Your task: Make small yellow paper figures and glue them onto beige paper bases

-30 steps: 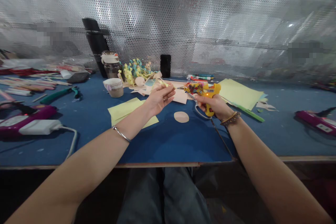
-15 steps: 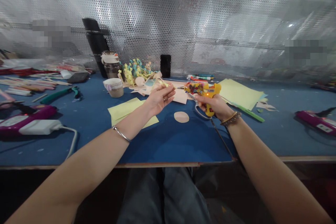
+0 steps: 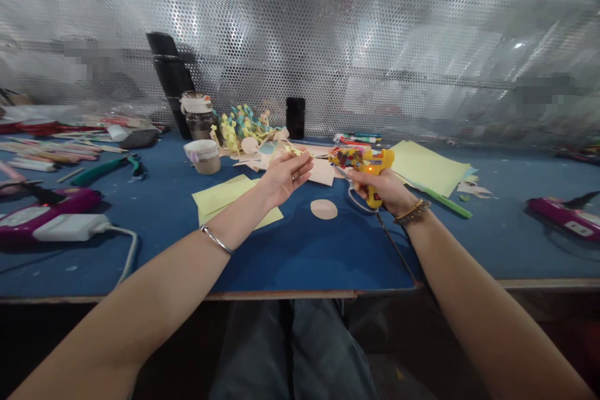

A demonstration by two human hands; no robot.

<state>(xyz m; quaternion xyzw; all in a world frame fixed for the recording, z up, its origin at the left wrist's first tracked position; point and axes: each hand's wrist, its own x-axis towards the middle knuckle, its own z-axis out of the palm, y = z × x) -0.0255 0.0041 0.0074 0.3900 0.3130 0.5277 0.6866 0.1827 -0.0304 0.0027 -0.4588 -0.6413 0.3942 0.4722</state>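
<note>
My right hand (image 3: pixel 382 187) is closed round the handle of a yellow glue gun (image 3: pixel 375 162) with a small orange light on its side. Its nozzle points left, close to the fingertips of my left hand (image 3: pixel 288 176). Those fingers pinch a small pale yellow paper piece (image 3: pixel 294 150), partly hidden behind them. Scissors (image 3: pixel 357 200) show just below the glue gun, partly covered by my right hand. An oval of pale paper (image 3: pixel 324 209) lies on the blue table between my forearms. Yellow sheets (image 3: pixel 225 195) lie beneath my left wrist.
Behind are paper flowers (image 3: pixel 244 125), a phone (image 3: pixel 295 117), a lidded jar (image 3: pixel 199 114) and a cup (image 3: pixel 204 157). Yellow paper (image 3: pixel 429 165) and a green cutter (image 3: pixel 445 202) lie right. Pliers (image 3: pixel 105 172) and a purple power strip (image 3: pixel 70 203) are left.
</note>
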